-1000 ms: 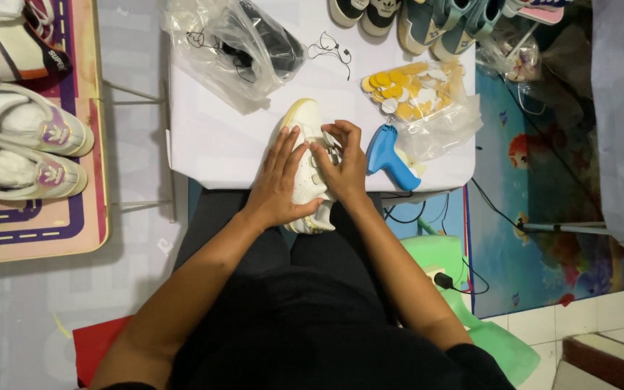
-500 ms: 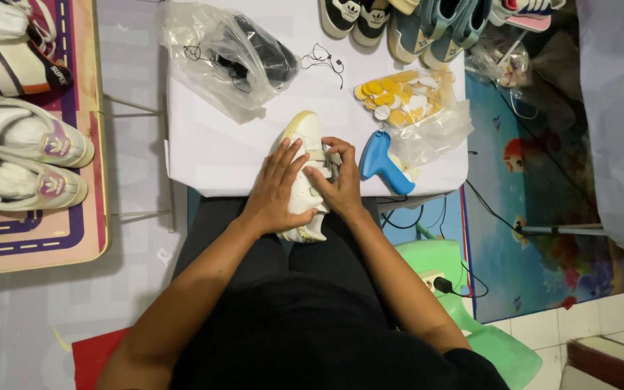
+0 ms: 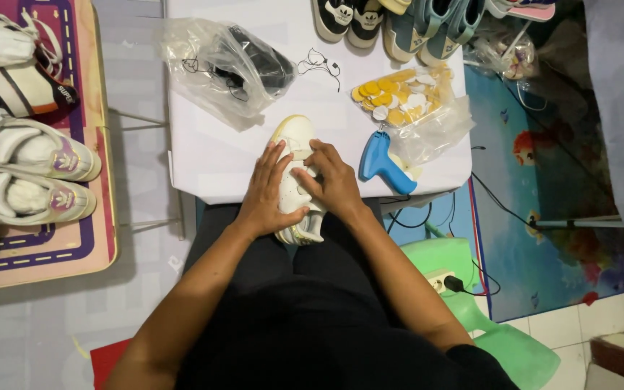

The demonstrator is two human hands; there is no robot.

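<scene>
Both hands are on the white sneaker (image 3: 296,177), centre of frame, lying toe-up across the near edge of the white table (image 3: 204,155) with its heel over the lap. Left hand (image 3: 267,191) lies flat along the shoe's left side, fingers spread, pressing it down. Right hand (image 3: 335,182) covers the strap area, fingertips curled and pressed on the upper; whether they pinch anything small there is hidden, cannot tell.

Progress, as a judgement: work on this shoe looks mid-way. It is held and being worked at the straps. The blue tag gun (image 3: 383,160) lies untouched just right of the right hand, so that part looks not yet done. The clear bag of yellow and white discs (image 3: 407,108) sits open at upper right, near the gun.

Around: a crumpled plastic bag with dark items (image 3: 225,68) at upper left of the table, a row of shoes (image 3: 399,22) along the top edge, white sneakers on a mat (image 3: 30,173) at far left.
</scene>
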